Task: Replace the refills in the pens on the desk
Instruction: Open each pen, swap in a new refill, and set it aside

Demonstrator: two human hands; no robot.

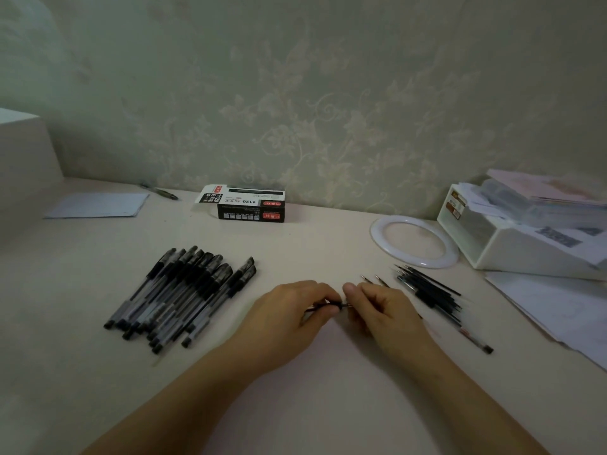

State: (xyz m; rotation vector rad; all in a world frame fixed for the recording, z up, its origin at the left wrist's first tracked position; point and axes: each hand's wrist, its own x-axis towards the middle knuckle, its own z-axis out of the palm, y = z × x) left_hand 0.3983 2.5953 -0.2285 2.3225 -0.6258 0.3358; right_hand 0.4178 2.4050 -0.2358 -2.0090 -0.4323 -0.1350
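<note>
Both hands (341, 307) around one pen (328, 305)

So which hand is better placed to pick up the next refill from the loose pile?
Probably the right hand: the loose refills lie just beyond it on the right. The left hand sits nearer the capped pens. Both currently pinch a thin dark piece between them.

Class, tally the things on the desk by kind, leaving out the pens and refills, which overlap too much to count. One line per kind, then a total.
Pen box: 1
White ring: 1
Paper sheet at back left: 1
White organiser: 1
Hands, left and right: 2
Total: 6
</note>
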